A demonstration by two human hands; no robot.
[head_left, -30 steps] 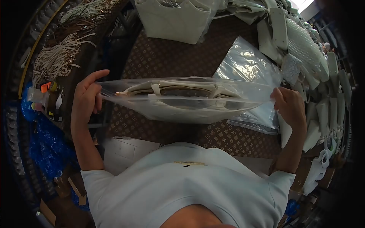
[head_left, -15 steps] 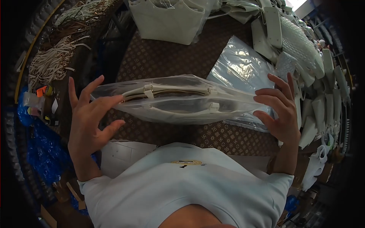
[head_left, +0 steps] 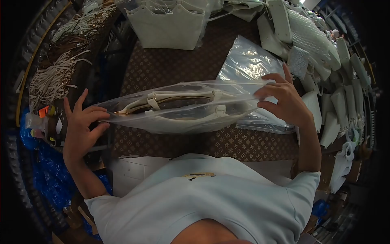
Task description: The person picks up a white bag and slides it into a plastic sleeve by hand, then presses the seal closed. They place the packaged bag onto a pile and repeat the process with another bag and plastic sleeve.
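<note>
A clear plastic bag [head_left: 132, 122] is stretched sideways in front of me, with a white handbag [head_left: 183, 96] inside it. The handbag's two handles and its zipped top show through the film. My left hand [head_left: 83, 130] pinches the bag's left corner between thumb and forefinger, other fingers raised. At the opposite corner, my right hand [head_left: 286, 99] grips the film between thumb and fingers. A stack of flat plastic bags [head_left: 248, 61] lies on the table just beyond my right hand.
A finished white handbag [head_left: 166, 28] in plastic stands at the back of the brown patterned table [head_left: 162, 65]. White bags and panels [head_left: 317, 44] are heaped along the right. Bundled straps [head_left: 53, 77] lie at left, above blue plastic [head_left: 50, 175].
My left hand has moved left and closed its thumb and forefinger on the bag's corner. The right hand has shifted a little left in view, and the plastic is pulled tauter.
</note>
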